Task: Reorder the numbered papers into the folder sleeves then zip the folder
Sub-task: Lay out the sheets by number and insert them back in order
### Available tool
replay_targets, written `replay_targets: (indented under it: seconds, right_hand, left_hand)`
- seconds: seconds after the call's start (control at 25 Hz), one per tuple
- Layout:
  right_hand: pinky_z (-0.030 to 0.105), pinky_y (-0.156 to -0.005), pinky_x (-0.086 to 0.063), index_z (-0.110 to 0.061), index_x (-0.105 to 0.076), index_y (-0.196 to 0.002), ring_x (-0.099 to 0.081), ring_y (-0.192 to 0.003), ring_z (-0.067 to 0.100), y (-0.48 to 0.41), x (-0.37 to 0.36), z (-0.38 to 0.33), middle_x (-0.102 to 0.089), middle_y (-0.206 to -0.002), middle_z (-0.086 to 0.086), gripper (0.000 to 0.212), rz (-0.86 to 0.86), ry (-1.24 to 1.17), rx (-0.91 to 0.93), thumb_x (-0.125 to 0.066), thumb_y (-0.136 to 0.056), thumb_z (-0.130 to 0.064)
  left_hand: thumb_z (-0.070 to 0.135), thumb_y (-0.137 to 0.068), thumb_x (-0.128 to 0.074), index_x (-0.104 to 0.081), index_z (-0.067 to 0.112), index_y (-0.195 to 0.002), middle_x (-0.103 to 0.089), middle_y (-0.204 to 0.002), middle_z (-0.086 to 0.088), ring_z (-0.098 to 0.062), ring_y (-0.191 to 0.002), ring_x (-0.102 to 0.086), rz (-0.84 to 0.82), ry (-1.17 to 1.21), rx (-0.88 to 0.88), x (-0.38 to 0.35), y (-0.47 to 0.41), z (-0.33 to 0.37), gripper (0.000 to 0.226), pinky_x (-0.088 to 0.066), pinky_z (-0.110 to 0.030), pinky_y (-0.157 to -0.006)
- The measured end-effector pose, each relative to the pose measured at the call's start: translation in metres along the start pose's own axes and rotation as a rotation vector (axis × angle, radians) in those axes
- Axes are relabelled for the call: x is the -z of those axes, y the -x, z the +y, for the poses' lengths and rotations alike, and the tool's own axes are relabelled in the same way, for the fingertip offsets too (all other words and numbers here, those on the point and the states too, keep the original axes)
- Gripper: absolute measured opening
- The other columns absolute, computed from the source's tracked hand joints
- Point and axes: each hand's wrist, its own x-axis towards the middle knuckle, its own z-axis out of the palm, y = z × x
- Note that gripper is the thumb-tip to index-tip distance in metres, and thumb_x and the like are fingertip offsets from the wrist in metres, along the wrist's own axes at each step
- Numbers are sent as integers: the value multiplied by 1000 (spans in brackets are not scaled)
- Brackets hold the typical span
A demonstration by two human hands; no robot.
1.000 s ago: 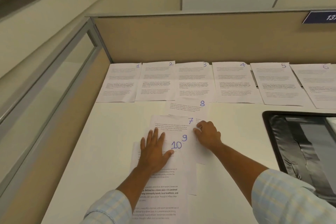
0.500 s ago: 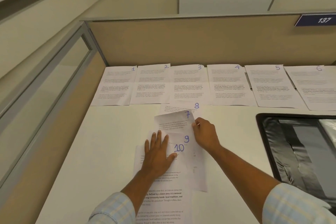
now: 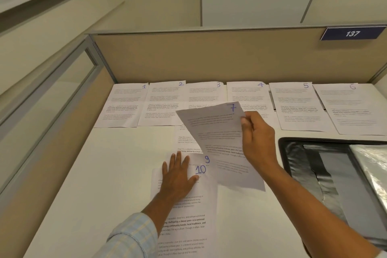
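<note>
Six numbered papers lie in a row along the back of the desk, from paper 1 point(image 3: 123, 104) at the left to paper 6 point(image 3: 351, 109) at the right. My right hand point(image 3: 256, 138) pinches paper 7 point(image 3: 217, 138) near its top right corner and holds it tilted above the desk. My left hand point(image 3: 178, 176) lies flat, fingers spread, on paper 10 point(image 3: 194, 216), with paper 9 point(image 3: 206, 160) peeking out beneath. Another sheet point(image 3: 185, 139) lies behind, partly hidden by paper 7. The open black folder point(image 3: 314, 165) sits at the right.
A beige partition wall point(image 3: 209, 56) closes the back of the white desk point(image 3: 104, 184), with a glass-panelled divider point(image 3: 48, 98) on the left. A blue plate reading 137 point(image 3: 352, 33) hangs at the partition's top right. A shiny plastic sleeve point(image 3: 374, 165) lies in the folder.
My right hand has lifted paper 7 off the pile and carried it up and to the right. My left hand has stayed pressed on paper 10.
</note>
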Motion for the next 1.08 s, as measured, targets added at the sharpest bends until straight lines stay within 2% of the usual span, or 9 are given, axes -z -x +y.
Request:
replay_targets:
  seconds: [0.2,0.28,0.32,0.44,0.52,0.56,0.72,0.96,1.08]
  right_hand:
    - [6,-66,-43,-19,-63,-110,-60,-88,-6,0,14,-26,-65,-95,-12,17,26,-145,88,-46,-110,-19]
    - [7,-66,-44,-19,-64,-112,-61,-90,-3,6,17,-37,-67,-97,-12,19,38,-198,112,-46,-109,-20]
    - [8,-66,-45,-21,-64,-113,-62,-91,0,8,18,-43,-67,-98,-13,19,38,-231,115,-46,-109,-21]
    - [14,-67,-50,-24,-64,-112,-65,-92,7,7,17,-58,-69,-99,-16,18,58,-329,81,-46,-110,-23]
    - [21,-68,-55,-24,-64,-109,-67,-91,12,6,9,-68,-69,-98,-15,18,83,-354,52,-47,-110,-25]
    - [24,-69,-58,-23,-65,-109,-68,-91,14,6,1,-74,-70,-98,-13,17,88,-370,27,-48,-110,-26]
    - [30,-68,-62,-23,-65,-104,-73,-85,17,17,-53,-95,-74,-94,-4,15,66,-443,-127,-53,-109,-30]
    - [26,-73,-60,-18,-68,-110,-73,-89,13,62,-163,-80,-76,-98,-3,12,-39,-377,-333,-59,-105,-24]
    - [20,-66,-51,-19,-68,-103,-71,-88,16,92,-222,-71,-73,-95,-3,6,-124,-249,-472,-62,-102,-19]
  left_hand:
    - [88,-81,-40,-20,30,-161,-7,-175,-3,-25,-161,-6,38,136,34,19,-3,8,101,-3,-56,-129]
    - [95,-71,-53,-19,34,-163,-20,-171,6,-16,-155,-21,104,483,38,38,3,17,116,-16,-47,-129]
    - [87,-71,-65,-23,35,-161,-29,-166,12,-10,-149,-29,157,712,33,52,8,24,112,-24,-40,-126]
    - [47,-86,-76,-56,30,-141,-58,-144,20,-8,-132,-52,337,1164,23,91,23,32,61,-42,-33,-111]
    - [26,-98,-72,-71,20,-115,-76,-117,11,-14,-113,-69,418,1345,49,111,31,23,18,-51,-32,-100]
    - [20,-100,-69,-74,16,-107,-79,-108,6,-17,-105,-72,414,1404,50,118,33,14,9,-55,-33,-97]
    - [20,-104,-65,-76,11,-110,-80,-106,-7,-31,-104,-75,341,1463,75,130,37,-47,15,-60,-43,-94]
    - [20,-105,-62,-75,11,-108,-80,-105,-8,-29,-98,-75,343,1498,201,134,37,-153,16,-62,-42,-88]
    - [18,-107,-59,-74,10,-108,-80,-104,-5,-29,-99,-76,350,1479,267,134,37,-203,18,-62,-39,-84]
